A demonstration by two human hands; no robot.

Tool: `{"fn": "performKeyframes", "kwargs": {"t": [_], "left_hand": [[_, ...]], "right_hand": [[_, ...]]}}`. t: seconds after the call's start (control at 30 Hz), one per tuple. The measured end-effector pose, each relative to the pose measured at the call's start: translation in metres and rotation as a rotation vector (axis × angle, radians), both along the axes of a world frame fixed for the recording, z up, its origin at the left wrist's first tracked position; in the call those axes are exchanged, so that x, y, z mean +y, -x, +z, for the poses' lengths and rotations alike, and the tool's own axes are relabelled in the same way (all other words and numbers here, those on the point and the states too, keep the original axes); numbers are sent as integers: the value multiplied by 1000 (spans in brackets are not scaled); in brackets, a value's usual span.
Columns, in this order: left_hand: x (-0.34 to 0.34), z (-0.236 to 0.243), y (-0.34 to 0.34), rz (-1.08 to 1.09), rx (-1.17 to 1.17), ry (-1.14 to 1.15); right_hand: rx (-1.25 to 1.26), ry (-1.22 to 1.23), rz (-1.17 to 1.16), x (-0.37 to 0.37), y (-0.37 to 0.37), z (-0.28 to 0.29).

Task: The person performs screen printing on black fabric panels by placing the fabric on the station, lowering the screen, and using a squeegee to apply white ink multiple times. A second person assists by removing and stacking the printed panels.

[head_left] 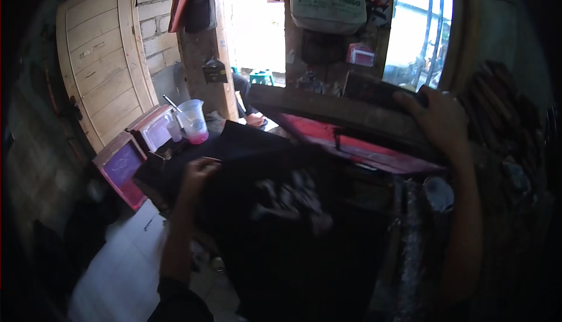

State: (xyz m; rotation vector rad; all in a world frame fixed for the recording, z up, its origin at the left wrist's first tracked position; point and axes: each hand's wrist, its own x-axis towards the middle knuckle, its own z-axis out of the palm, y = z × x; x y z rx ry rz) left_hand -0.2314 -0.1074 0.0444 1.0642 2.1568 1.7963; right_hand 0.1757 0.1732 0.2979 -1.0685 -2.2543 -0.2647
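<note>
A black T-shirt [293, 257] with a blurred pale print [295, 202] on it spreads across the middle, in front of me. My left hand [201, 177] pinches the shirt's left edge, its fingers closed on the cloth. At the right, my right hand [440, 117] grips the raised dark wooden frame of a printing screen [363, 149], near its upper right corner. Red and pink show on the screen's mesh, which is tilted up beyond the shirt. A dark block [374, 91] sits along the frame's top edge, beside my right fingers.
A translucent plastic jug [193, 123] with pink liquid and a stick stands at the left. Purple-meshed framed screens [122, 167] lean below it. A round pale lid or tub [438, 193] lies at the right. A person's hand [255, 120] shows near the doorway.
</note>
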Motion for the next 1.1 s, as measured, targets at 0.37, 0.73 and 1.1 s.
{"fn": "performKeyframes", "kwargs": {"t": [0.37,0.73,1.1], "left_hand": [[-158,-91,11,542,993,197],[-66,-150,-240,-623,658,839],[-62,-150,-259,-577,727,883]], "right_hand": [[-71,-146,40,27,7,-12],[-44,64,85,-2,-2,19],[98,105,268,-14,-28,-17]]}}
